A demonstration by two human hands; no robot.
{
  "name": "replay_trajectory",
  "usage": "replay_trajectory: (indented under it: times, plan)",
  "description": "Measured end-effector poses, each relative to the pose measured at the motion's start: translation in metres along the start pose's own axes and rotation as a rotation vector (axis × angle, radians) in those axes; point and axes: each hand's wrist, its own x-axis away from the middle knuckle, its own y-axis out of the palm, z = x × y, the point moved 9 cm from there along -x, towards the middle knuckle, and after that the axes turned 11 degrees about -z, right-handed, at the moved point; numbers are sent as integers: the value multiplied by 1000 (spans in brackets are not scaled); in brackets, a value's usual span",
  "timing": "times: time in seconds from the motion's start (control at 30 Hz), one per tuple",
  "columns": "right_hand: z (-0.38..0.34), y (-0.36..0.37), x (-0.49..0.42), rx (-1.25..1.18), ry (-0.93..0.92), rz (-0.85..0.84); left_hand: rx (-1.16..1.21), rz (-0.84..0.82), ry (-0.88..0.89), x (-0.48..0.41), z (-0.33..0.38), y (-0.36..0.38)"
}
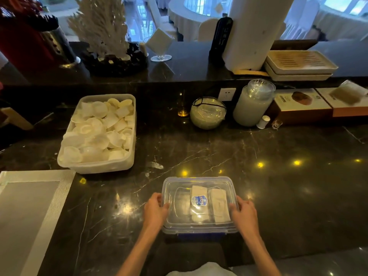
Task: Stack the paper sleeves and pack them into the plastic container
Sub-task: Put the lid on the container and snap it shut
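A clear plastic container with a blue-trimmed lid sits on the dark marble counter near the front edge. Through its lid I see stacked white paper sleeves and a blue label. My left hand grips the container's left side, fingers on the lid rim. On the right side, my right hand holds it the same way. A larger frosted tub at the left holds several loose white paper sleeves heaped to its rim.
A grey placemat lies at the front left. Along the back wall stand a glass bowl, a frosted jar, a small white bottle and boxes. On the raised ledge are white trays and a coral ornament.
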Motion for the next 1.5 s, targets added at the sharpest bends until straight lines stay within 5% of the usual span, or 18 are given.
replay_trajectory:
  times: [0.37,0.9,1.0,1.17,1.3,1.5]
  plan:
    - [5,-2,-11,31,4,-23,-94,-117,-21,-9,7,-5]
    - [17,0,-11,-164,-85,-94,-255,-62,-28,-8,10,4]
    - [11,-4,-26,-147,-47,-95,-220,-222,-22,-19,16,18]
    - [-81,-15,-103,71,-102,13,-568,-426,76,-46,47,32]
    - [-149,13,-130,151,-282,-193,-459,-240,37,-47,64,21]
    - [-99,39,-81,76,-273,-102,-312,-104,23,-24,70,33]
